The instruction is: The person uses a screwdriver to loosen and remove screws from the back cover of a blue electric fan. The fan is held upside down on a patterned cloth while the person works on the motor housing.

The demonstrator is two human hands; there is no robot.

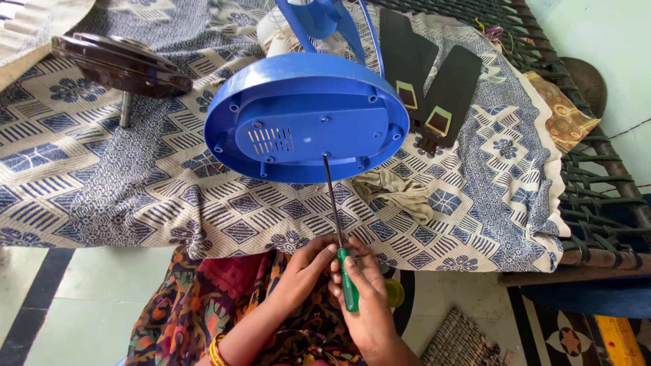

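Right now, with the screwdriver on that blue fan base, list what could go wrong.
1. The screwdriver has a long thin shaft, gripped only at the green handle by the right hand and left hand; its tip could slip off the screw.
2. The blue fan base lies tipped on soft patterned cloth, with neither hand steadying it, so pushing may shift it.
3. A loosened screw could vanish into the crumpled rag below.
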